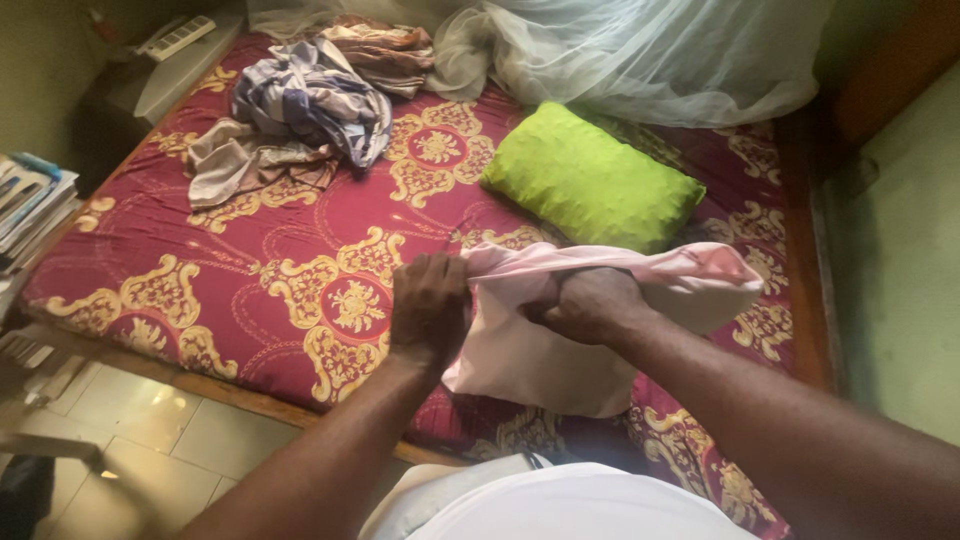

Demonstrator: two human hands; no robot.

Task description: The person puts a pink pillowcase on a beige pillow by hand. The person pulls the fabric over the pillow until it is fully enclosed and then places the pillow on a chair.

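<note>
A pale pink pillowcase (540, 355) with a pillow inside hangs over the near edge of the bed. My left hand (428, 305) grips the left end of its bunched upper edge. My right hand (590, 303) is closed on the same edge further right, with fabric bulging past it toward the right. Both fists are held close together above the mattress.
A maroon mattress (250, 270) with gold patterns fills the view. On it lie a lime green pillow (590, 180), a heap of striped clothes (300, 110) at the back left and a white mosquito net (640, 50) at the back. Books (30, 200) are stacked at the left.
</note>
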